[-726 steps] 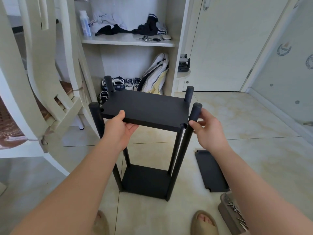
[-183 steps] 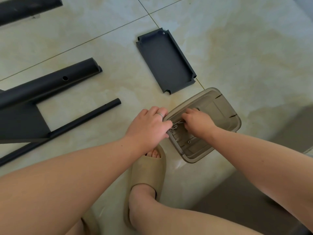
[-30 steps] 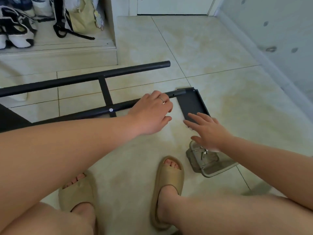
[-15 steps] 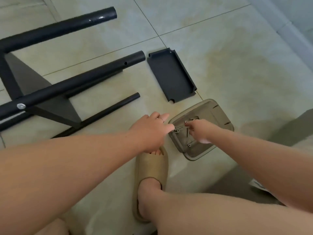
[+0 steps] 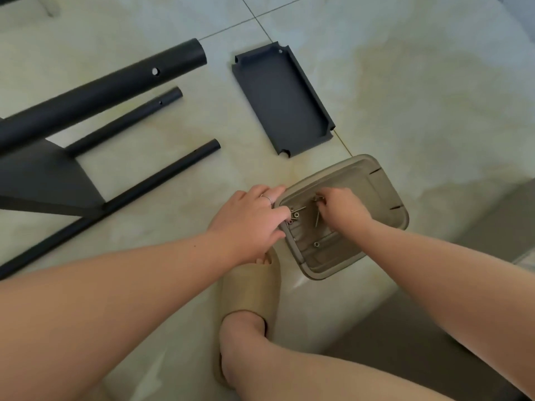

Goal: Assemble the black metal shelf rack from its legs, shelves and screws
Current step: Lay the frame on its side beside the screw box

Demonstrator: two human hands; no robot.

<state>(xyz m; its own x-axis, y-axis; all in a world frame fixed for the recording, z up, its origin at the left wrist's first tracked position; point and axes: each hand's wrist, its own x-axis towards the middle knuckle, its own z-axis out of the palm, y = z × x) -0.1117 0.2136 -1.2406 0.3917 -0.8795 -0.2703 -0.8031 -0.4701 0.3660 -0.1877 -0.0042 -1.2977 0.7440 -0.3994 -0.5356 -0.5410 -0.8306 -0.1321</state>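
The right hand point(image 5: 341, 208) is down inside a taupe plastic tray point(image 5: 386, 195), fingers curled and bunched, the tips pinching one of the screws point(image 5: 296, 214) near the tray's middle; whether that screw is off the tray bottom I cannot tell. The left hand point(image 5: 249, 221) grips the tray's left rim, fingers curled over the edge towards the screws and thumb on the near side, with a thin ring point(image 5: 267, 199) on one finger. More screws lie loose in the tray between the two hands, and one lies apart nearer the tray's near edge.

The tray sits on the tiled floor point(image 5: 419, 96), just beside the toe of a tan slipper point(image 5: 249, 287) worn on one foot.

Just beyond the tray a loose black shelf point(image 5: 282, 99) lies flat on the floor, its raised rim facing up and notches at its corners.

To the left the partly built rack point(image 5: 43, 178) lies on its side: three black legs point(image 5: 101, 94) run diagonally across the floor towards the loose shelf, each showing a small screw hole near its free end, and a fitted shelf panel joins them at the left edge of view.
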